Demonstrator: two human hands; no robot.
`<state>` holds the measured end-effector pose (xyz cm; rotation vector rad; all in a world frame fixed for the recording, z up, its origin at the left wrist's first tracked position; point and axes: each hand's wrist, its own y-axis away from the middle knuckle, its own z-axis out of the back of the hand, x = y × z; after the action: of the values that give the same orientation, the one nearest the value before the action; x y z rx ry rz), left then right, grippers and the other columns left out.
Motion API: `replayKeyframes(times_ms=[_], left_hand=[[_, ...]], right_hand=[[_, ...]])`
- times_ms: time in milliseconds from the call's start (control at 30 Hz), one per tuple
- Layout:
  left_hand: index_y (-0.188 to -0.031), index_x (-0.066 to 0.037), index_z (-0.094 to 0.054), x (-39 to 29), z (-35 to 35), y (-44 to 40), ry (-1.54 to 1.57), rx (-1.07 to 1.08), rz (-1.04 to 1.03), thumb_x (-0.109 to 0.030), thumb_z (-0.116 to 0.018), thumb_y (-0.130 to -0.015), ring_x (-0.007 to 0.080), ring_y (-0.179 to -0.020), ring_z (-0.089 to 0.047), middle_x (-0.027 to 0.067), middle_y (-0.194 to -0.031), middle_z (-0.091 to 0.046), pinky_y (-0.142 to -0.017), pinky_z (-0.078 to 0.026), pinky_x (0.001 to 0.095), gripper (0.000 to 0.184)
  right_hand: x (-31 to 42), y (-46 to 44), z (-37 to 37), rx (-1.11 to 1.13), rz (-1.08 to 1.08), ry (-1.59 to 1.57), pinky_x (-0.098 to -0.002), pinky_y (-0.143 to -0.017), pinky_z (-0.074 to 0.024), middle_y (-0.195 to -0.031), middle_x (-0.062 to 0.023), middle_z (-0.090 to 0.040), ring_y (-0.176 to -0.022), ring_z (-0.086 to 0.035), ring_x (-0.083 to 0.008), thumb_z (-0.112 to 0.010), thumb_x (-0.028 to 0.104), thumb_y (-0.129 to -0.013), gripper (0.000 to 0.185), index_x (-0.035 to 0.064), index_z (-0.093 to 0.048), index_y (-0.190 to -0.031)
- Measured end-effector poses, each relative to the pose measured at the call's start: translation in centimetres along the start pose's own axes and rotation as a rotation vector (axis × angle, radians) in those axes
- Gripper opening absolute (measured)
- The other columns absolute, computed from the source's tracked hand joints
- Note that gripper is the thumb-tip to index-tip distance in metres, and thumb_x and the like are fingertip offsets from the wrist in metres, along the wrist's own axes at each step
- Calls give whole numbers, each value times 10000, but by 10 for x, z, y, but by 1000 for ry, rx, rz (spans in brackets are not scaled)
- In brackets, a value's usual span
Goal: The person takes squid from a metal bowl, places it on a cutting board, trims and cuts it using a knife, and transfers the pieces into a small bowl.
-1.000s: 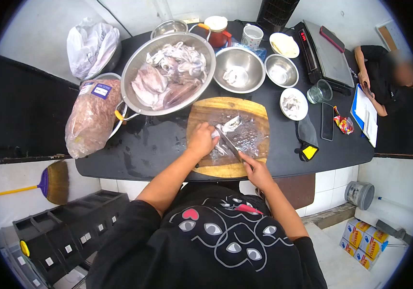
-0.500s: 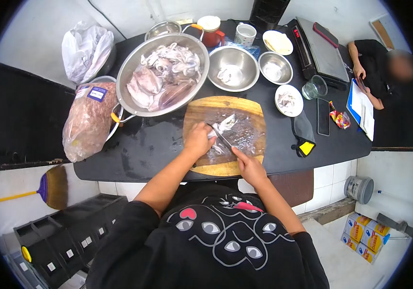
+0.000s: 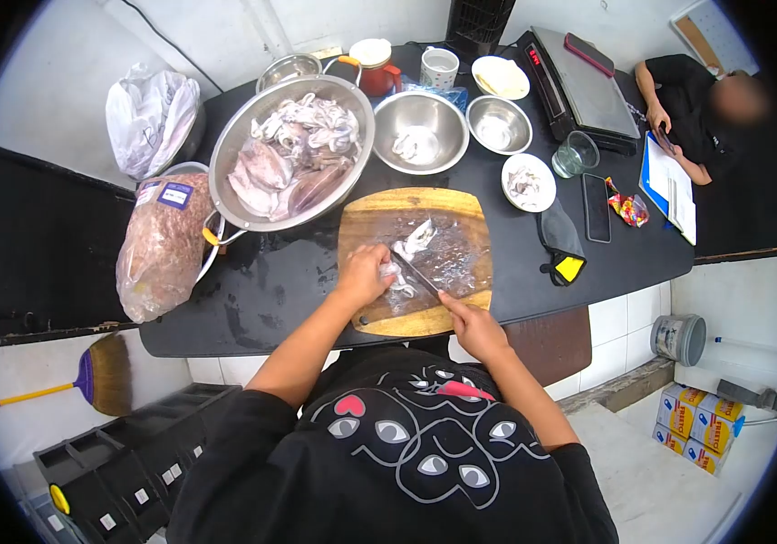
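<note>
A wooden cutting board (image 3: 470, 213) lies at the table's front edge, wet and smeared. My right hand (image 3: 479, 330) grips a knife (image 3: 423, 278), its blade slanting up and left across the board. Left of the blade, my left hand (image 3: 366, 275) has its fingers bent down on pale squid pieces (image 3: 400, 283), partly hidden beneath them. Beyond the knife rests another whitish squid piece (image 3: 420, 238). Behind the board, a large metal pan (image 3: 225, 195) with orange-covered handles holds a heap of squid.
Metal bowls (image 3: 450, 161) and a small white bowl (image 3: 544, 201) with squid bits stand behind the board. A bag of minced meat (image 3: 157, 249) sits left. Rightward are a glass (image 3: 575, 155), a phone (image 3: 596, 208), a scale (image 3: 579, 86) and a seated person (image 3: 692, 118).
The camera view has shifted slightly, moving the table's contents left. The knife tip sits a little nearer to me on the board, and both hands keep their holds.
</note>
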<state>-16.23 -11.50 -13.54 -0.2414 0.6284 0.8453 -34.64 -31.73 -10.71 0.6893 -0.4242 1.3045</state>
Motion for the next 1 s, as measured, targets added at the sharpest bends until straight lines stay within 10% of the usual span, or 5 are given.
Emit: replayKeyframes(times_ms=[300, 500, 1000], left_hand=[[-982, -36, -619, -17, 16, -10, 80, 286, 180, -127, -784, -710, 298, -825, -651, 118, -870, -679, -746, -519, 394, 331], [-989, -62, -596, -32, 20, -6, 1105, 306, 457, -131, -735, -851, 83, -711, -640, 30, -862, -682, -556, -510, 225, 208], [-1040, -86, -641, 11, -7, -5, 187, -53, 252, -161, -763, -745, 234, -785, -626, 93, -852, -625, -739, -508, 342, 328]], right_hand=[[1, 14, 16, -33, -108, 7, -461, -751, -511, -925, -212, -656, -838, -637, -394, -548, 121, -910, 442, 294, -560, -1317], [-3, 28, 28, -89, -70, -219, -429, -779, -514, -976, -230, -659, -895, -647, -384, -566, 86, -892, 468, 270, -562, -1323], [32, 28, 17, -48, -106, -285, -361, -878, -499, -1157, -258, -625, -1073, -626, -374, -560, 31, -894, 478, 184, -543, -1347]])
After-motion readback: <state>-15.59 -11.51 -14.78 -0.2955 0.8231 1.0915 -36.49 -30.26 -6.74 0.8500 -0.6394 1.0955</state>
